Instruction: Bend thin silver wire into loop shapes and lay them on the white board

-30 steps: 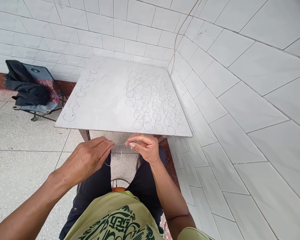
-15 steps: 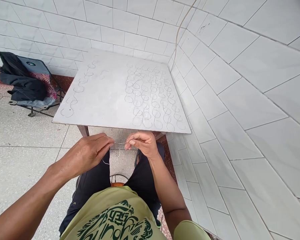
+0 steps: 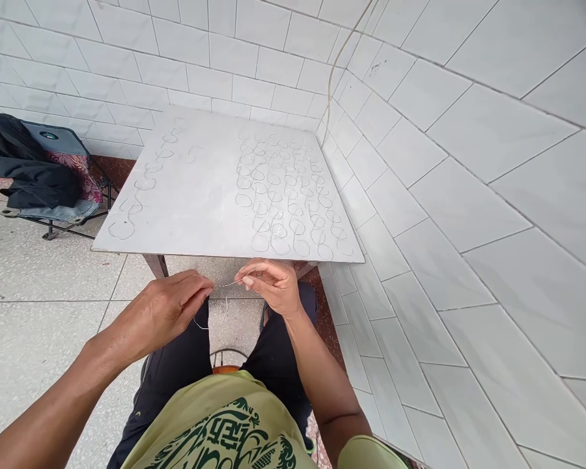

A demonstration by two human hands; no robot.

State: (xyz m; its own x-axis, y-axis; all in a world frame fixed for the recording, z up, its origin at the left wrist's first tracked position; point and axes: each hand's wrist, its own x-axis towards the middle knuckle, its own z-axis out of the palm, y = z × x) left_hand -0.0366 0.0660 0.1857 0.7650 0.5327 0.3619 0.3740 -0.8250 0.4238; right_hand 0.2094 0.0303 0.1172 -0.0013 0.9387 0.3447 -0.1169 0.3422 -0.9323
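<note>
My left hand (image 3: 166, 306) and my right hand (image 3: 273, 283) meet just below the near edge of a white board (image 3: 209, 195). Both pinch a thin piece of wire (image 3: 227, 284) that spans between the fingertips; a loose end curls down from it. On the board lie several bent wire loops (image 3: 288, 195) in rows at the right. A single line of wire loops (image 3: 144, 185) runs along the board's left side.
A white tiled wall (image 3: 469, 195) stands close at the right and behind the board. A folding chair with dark clothes (image 3: 39, 172) sits at the far left on the speckled floor. A thin cable (image 3: 334, 65) hangs down the wall corner.
The hands have stayed together on the wire, with small finger shifts. The hanging end of the wire has changed shape a little. The view has drifted slightly.
</note>
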